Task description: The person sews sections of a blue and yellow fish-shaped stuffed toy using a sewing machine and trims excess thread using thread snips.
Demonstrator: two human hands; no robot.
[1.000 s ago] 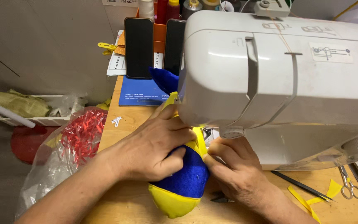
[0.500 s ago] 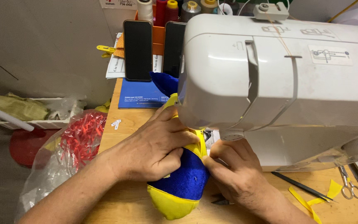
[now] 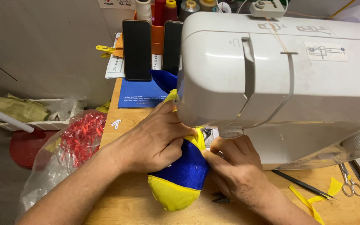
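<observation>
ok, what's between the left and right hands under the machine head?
In the head view, the blue and yellow fabric piece sits between the left hand and right hand; both press on it, beneath the white sewing machine.

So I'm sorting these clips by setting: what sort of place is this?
Probably a small sewing workshop: a white sewing machine on a wooden table, thread spools behind it, scissors nearby, and both hands on a blue and yellow fabric piece.

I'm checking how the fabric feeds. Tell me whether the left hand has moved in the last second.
No. The left hand stays pressed on the blue and yellow fabric, in the same spot beside the sewing machine.
</observation>
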